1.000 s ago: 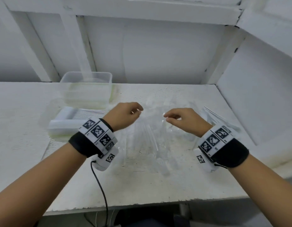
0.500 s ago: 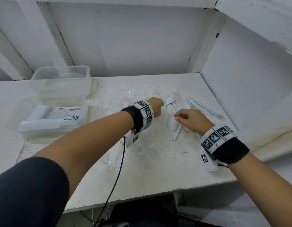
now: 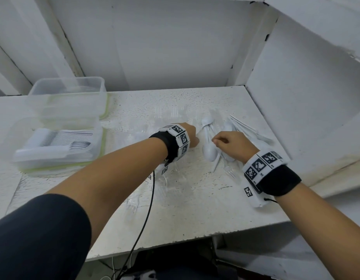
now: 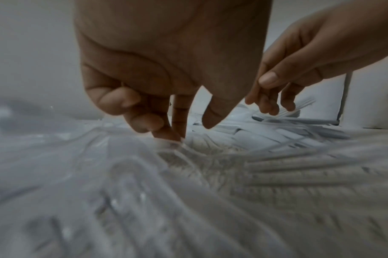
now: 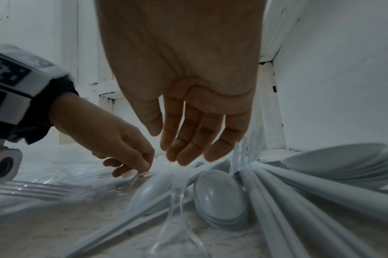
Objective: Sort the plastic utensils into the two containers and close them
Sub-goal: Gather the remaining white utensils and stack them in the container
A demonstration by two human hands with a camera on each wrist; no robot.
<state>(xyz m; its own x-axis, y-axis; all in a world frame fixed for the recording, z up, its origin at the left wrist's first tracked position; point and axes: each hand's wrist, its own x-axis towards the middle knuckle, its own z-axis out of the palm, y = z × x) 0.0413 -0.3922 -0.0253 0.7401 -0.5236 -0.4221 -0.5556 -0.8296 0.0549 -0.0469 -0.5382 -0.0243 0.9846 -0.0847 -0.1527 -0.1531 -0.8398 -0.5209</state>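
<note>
White spoons lie heaped at the table's right, with white forks or knives fanned behind them. Clear utensils are scattered across the middle and are hard to see. My left hand reaches down just left of the spoons. Its curled fingertips pinch the end of a clear utensil. Over the spoon heap hovers my right hand, its fingers loosely bent and holding nothing. At the left stand an empty clear container and one holding white utensils.
White walls close in the back and the right side of the table. A black cable runs from my left wrist over the front edge. Green-rimmed lids lie under the containers.
My left hand has gone right and down from mid-table to the pile beside the spoons and taken a clear utensil. The right hand stays over the spoons. The view has swung right.
</note>
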